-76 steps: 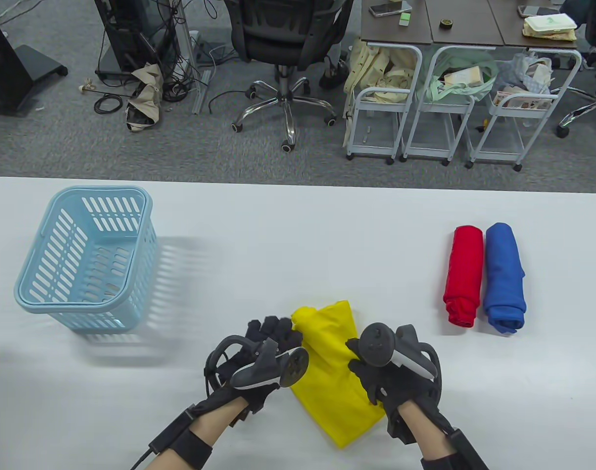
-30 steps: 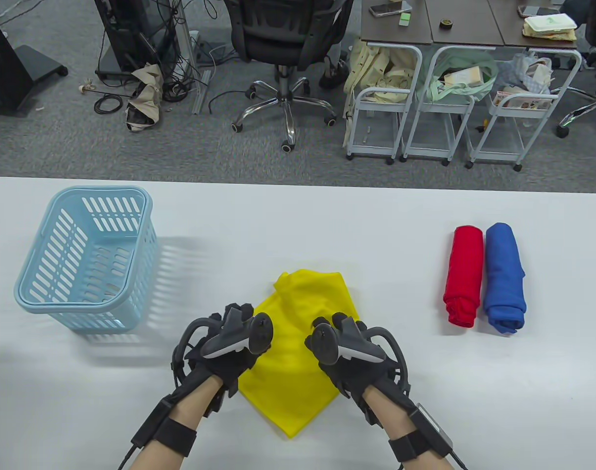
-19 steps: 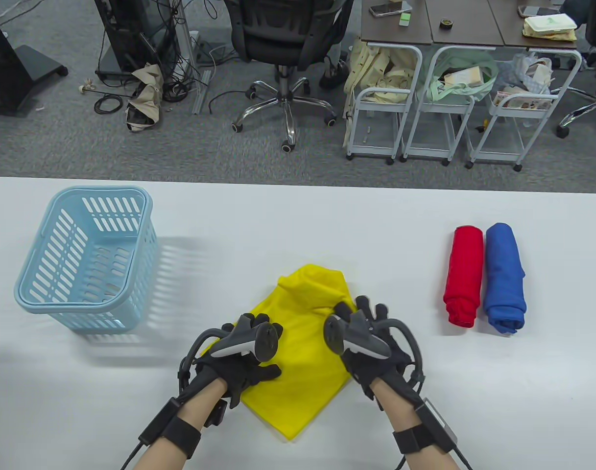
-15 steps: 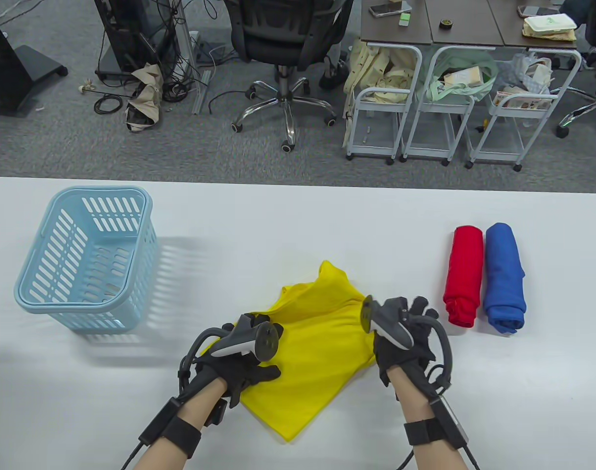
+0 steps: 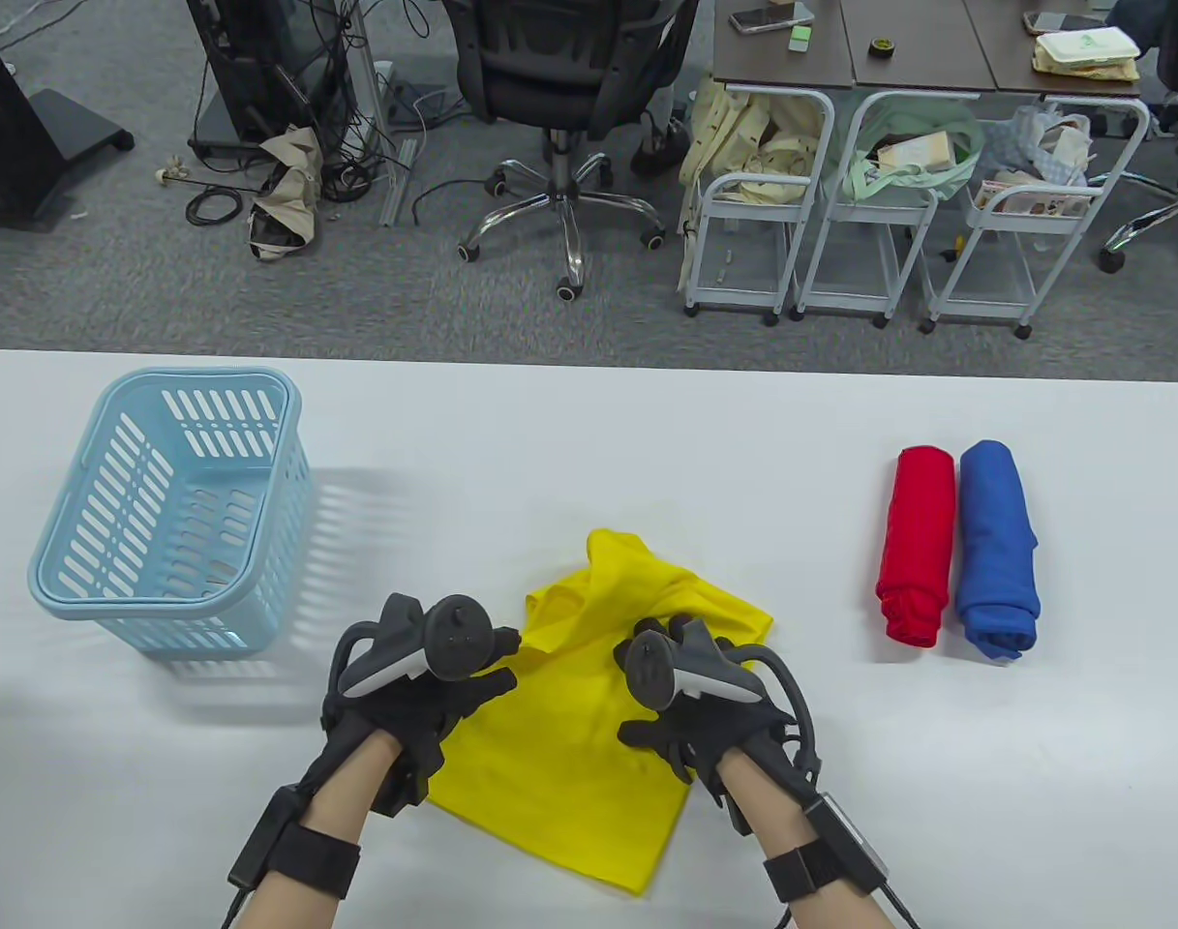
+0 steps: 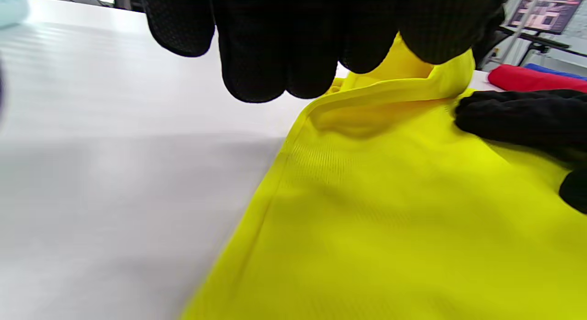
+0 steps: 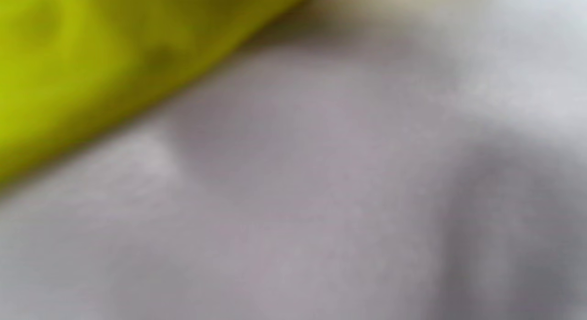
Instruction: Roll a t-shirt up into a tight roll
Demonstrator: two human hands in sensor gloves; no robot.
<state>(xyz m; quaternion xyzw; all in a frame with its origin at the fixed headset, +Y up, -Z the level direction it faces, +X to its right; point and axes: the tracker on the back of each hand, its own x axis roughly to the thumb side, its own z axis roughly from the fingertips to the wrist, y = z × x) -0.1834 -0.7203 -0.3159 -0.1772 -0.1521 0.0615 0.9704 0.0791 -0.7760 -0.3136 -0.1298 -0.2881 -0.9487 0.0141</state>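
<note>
A yellow t-shirt (image 5: 569, 735) lies spread, unrolled (far edge rumpled), well left of the red roll (image 5: 916, 545).

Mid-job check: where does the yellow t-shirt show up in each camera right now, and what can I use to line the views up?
Table view: yellow t-shirt lies low centre, between both hands.
Left wrist view: it fills the lower right, its hem running up to the left hand at the top.
Right wrist view: only a blurred yellow patch, top left.
Shared landmark: the white table, in all three views.
</note>
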